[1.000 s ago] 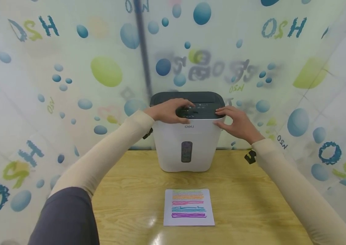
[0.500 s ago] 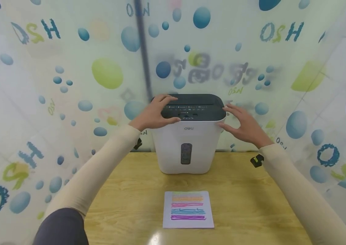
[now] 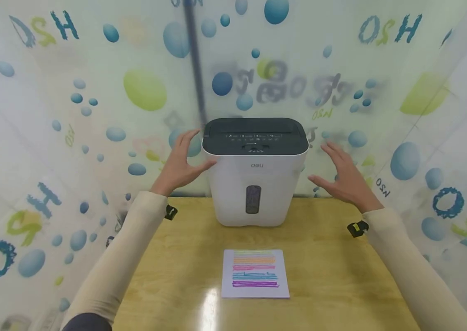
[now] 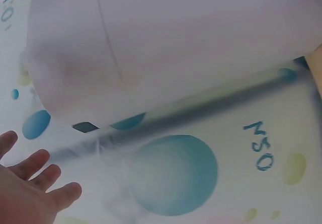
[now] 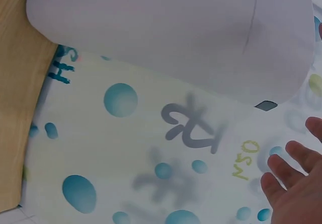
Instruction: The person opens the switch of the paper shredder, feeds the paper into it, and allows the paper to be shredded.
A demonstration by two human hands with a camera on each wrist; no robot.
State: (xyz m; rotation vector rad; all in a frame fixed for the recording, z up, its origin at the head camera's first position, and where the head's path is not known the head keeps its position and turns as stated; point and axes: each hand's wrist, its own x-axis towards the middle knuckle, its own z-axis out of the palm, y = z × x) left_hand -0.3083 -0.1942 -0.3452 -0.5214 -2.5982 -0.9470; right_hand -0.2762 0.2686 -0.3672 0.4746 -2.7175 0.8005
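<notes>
A white paper shredder with a dark top panel stands upright at the back of the table. Its front bears the word "deli" and a small dark window. My left hand is held at its left side, fingers spread and thumb near the top edge; it grips nothing. On the other side, my right hand hovers apart from the shredder with fingers extended. Both wrist views show the white side wall and loose fingers away from it. A sheet of paper with coloured lines lies in front.
The wooden table reaches from the shredder towards me. Behind it and at both sides hangs a printed curtain with blue and green dots and letters. Light glares off the table near the paper.
Both hands were over or beside the shredder's top and have moved outward, the left to the left and the right to the right. Shredder and paper have stayed in place.
</notes>
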